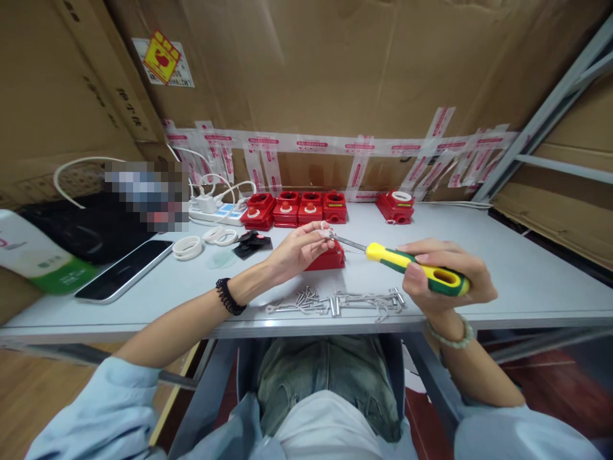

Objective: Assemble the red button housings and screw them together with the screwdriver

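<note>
My right hand (445,271) is wrapped round the yellow and green handle of a screwdriver (390,257), its shaft pointing left. My left hand (304,246) pinches a small piece with a whitish loop at the screwdriver's tip; the fingers partly hide it, and its kind is unclear. Just below those fingertips a red box (330,259) sits on the table, partly covered by the hand. Nearer the front edge lie loose screws (309,297), several metal pins (334,306) and pale cords (364,298).
Red boxes (287,209) stand in a row at the back, with another red box (395,207) to their right. White rings (187,247), black pieces (252,243), a phone (124,271) and a power strip (225,214) occupy the left. Cardboard (325,70) walls the back.
</note>
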{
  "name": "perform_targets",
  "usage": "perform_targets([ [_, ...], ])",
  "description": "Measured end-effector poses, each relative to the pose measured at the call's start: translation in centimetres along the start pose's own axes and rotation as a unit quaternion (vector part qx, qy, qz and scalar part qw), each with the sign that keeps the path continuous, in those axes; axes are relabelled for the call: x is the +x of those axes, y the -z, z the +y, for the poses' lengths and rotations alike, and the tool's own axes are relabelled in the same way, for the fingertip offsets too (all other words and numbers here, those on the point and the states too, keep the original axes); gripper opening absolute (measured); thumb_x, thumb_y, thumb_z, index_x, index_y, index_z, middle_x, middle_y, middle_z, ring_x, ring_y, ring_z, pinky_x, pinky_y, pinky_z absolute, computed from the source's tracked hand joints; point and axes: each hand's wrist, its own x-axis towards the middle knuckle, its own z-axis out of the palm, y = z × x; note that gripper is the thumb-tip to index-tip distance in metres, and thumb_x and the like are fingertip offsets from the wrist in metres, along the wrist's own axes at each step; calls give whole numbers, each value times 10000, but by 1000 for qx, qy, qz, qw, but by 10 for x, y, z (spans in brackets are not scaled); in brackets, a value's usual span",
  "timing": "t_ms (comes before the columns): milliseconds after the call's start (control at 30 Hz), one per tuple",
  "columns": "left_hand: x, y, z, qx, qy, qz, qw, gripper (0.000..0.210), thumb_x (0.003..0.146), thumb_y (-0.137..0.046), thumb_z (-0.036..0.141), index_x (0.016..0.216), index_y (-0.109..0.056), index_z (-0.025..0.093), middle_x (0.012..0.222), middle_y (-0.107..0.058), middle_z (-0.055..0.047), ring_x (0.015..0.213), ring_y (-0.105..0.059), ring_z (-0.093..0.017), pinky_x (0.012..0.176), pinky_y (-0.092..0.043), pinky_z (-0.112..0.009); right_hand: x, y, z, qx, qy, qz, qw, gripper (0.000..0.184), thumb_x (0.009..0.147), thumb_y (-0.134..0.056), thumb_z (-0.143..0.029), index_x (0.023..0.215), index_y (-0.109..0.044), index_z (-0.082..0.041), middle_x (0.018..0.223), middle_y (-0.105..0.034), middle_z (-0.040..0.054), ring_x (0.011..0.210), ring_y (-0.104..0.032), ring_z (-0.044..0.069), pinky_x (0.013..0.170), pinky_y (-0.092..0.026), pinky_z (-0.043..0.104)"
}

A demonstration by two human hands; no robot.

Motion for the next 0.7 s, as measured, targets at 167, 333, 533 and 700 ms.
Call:
perform_targets([
  [167, 1, 1, -2, -1, -2, 12, 1000, 172, 741, -729, 45, 863, -636, 121, 816, -705, -6, 721, -682, -76, 766, -533, -170, -1, 2, 2, 4, 43, -22, 999, 123, 761, -645, -144, 802, -575, -236, 575, -600, -31, 519, -677, 176, 428, -551, 277],
  [333, 2, 1, -3, 3, -10, 19, 1000, 155, 739, -733, 52, 849, -645, 115, 842, -707, -12, 746, -673, -75, 765, -524, -170, -2, 9, 0, 27, 74, -69, 995, 156, 722, -676, -109, 797, -582, -209, 702, -684, 6, 571, -689, 150, 474, -590, 256],
  [533, 3, 4, -4, 23, -20, 16, 999, 143, 727, -737, 67, 831, -650, 111, 874, -714, -30, 789, -676, -91, 786, -527, -185, 2, 13, -7, 18, 67, -127, 990, 167, 750, -701, -168, 791, -555, -237, 759, -714, -14, 630, -711, 133, 519, -617, 234],
  [700, 8, 10, -5, 90, -49, -4, 995, 197, 700, -812, 179, 819, -666, 121, 842, -715, -23, 755, -677, -90, 775, -537, -195, -1, 5, -2, 13, 35, -65, 997, 170, 722, -700, -120, 804, -590, -221, 655, -657, -34, 586, -701, 144, 479, -577, 241],
])
